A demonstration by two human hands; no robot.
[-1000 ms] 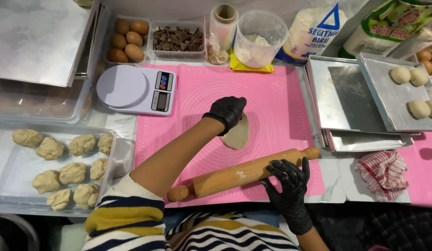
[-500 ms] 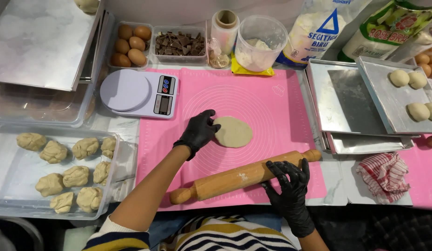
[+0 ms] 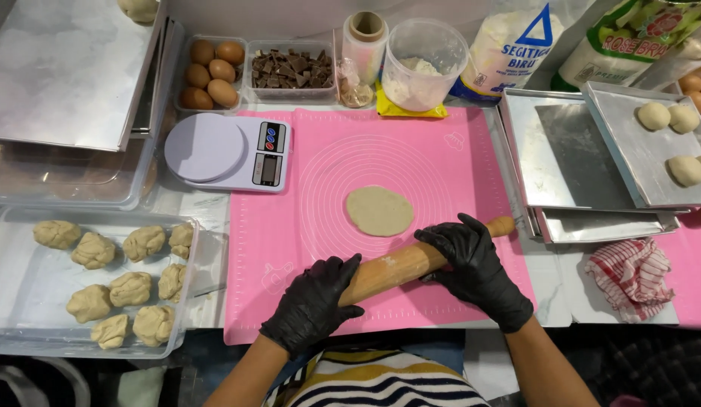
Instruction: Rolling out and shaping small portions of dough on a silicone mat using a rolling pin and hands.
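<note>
**Dough disc at twelve o'clock of the pin**

Dough first: from my remote seat I see the flattened dough disc [image 3: 378,211] lying on the pink silicone mat [image 3: 456,151], near the middle of its printed rings, just beyond the wooden rolling pin [image 3: 411,261], toward twelve o'clock. Disc and pin look close but apart; I cannot tell whether the pin's far edge touches the disc's near rim.

The pin's long axis runs from about eight o'clock to two o'clock, low at the left, high at the right. Both black-gloved hands are on it. The left hand [image 3: 313,305] is curled shut around the lower end; the right hand [image 3: 471,264] lies over the upper part, fingers bent down across the wood, closed on it. The right hand is the nearer to the disc.

Hard to make out: the pin's left handle is hidden under the left glove, and only the right tip shows, at the mat's edge. The tray of rounded dough balls [image 3: 667,151] at three o'clock is cut by the frame, as is the flour bag behind it. The tub of rough dough lumps [image 3: 109,279] sits at nine o'clock on the tabletop [image 3: 203,218].
</note>
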